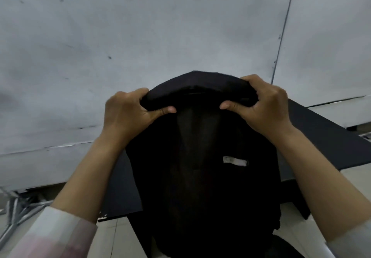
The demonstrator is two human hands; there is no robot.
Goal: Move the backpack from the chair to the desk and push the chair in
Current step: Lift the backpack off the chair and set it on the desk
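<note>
The black backpack (202, 177) fills the middle of the head view, upright, with a small white label on its right side. My left hand (128, 115) and my right hand (265, 105) both pinch its padded, curved top edge, thumbs underneath and fingers over the top. The backpack hangs in front of the black desk (321, 137), covering the desk's middle; its bottom is cut off by the frame, so what it rests on is hidden. A dark rounded shape (285, 247) at the bottom edge may be part of the chair; I cannot tell.
A grey panelled wall (140, 36) stands close behind the desk. Grey cables or metal legs (18, 211) lie on the floor at the lower left. Pale floor tiles (116, 237) show beneath the desk's near edge.
</note>
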